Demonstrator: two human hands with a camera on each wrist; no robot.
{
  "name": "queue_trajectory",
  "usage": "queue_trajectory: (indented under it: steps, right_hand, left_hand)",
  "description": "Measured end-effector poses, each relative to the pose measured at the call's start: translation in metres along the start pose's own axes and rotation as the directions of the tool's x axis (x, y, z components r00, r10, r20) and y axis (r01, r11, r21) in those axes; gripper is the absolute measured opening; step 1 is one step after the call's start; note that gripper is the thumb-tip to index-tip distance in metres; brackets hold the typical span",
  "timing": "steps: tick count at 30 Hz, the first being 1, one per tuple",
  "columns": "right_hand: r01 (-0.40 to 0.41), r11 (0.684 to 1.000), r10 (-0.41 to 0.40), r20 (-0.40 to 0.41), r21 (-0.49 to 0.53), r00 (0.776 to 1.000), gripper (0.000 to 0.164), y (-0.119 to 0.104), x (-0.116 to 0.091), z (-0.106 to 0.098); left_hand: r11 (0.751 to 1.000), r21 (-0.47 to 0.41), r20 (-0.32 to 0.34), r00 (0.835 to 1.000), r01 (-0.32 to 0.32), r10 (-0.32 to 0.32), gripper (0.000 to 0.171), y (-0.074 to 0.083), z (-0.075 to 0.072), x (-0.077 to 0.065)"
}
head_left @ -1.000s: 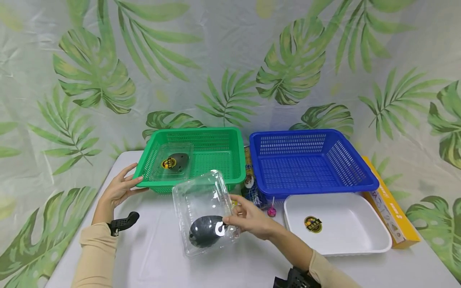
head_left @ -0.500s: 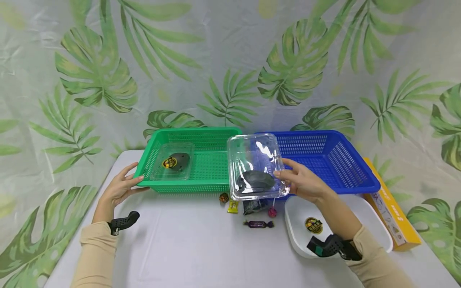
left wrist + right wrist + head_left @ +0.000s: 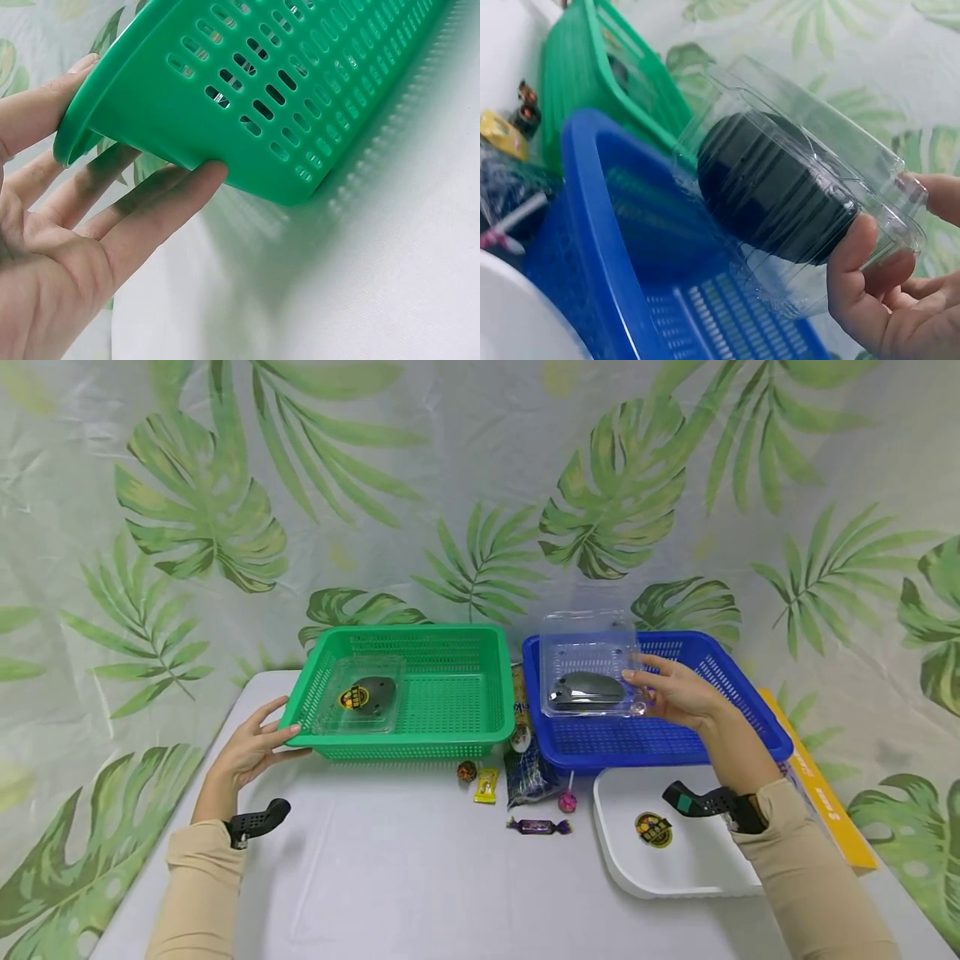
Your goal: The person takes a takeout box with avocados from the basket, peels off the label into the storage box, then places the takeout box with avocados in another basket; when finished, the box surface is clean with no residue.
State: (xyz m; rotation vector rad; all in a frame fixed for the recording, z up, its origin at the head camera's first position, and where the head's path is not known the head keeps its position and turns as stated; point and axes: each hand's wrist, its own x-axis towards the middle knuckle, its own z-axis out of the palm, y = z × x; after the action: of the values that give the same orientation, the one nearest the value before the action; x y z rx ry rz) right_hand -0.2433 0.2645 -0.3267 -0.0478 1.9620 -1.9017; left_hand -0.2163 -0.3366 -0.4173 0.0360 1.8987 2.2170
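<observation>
Hands were well apart, each gripping something. Left hand (image 3: 251, 752) held green basket (image 3: 408, 741) by its left end, thumb on rim, fingers under it. Right hand (image 3: 675, 693) pinched side edge of clear container (image 3: 588, 653), dark rounded object (image 3: 587, 692) inside; container was tilted, up over blue basket (image 3: 622, 743). Second clear container (image 3: 360, 667) lay in green basket. White tray (image 3: 705, 860) sat in front of blue basket, purple-wrapped candy (image 3: 537, 827) and pink lollipop (image 3: 567, 802) left of tray.
</observation>
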Motion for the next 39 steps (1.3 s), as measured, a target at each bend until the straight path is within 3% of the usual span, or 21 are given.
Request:
queue_trajectory:
  steps: [11, 29, 33, 39]
  right_hand:
    - [-0.052, 0.991, 0.051, -0.017, -0.120, 0.999, 0.085, 0.030, 0.030, -0.024]
    - [-0.114, 0.961, 0.114, -0.015, -0.253, 0.993, 0.077, 0.060, 0.048, -0.022]
    - [-0.114, 0.929, 0.102, -0.052, -0.352, 0.993, 0.076, 0.060, 0.046, -0.020]
    - [-0.124, 0.823, 0.111, -0.056, -0.554, 0.992, 0.070, 0.059, 0.042, -0.017]
  left_hand:
    - [1.000, -0.013, 0.004, 1.000, -0.006, 0.006, 0.081, -0.001, 0.000, 0.000]
    - [1.000, -0.010, 0.004, 1.000, -0.009, 0.009, 0.081, -0.002, -0.001, 0.001]
    - [1.000, -0.008, 0.001, 1.000, -0.007, 0.007, 0.080, -0.002, -0.001, 0.000]
    - [0.999, 0.042, -0.033, 0.999, -0.013, 0.014, 0.081, 0.000, 0.002, -0.001]
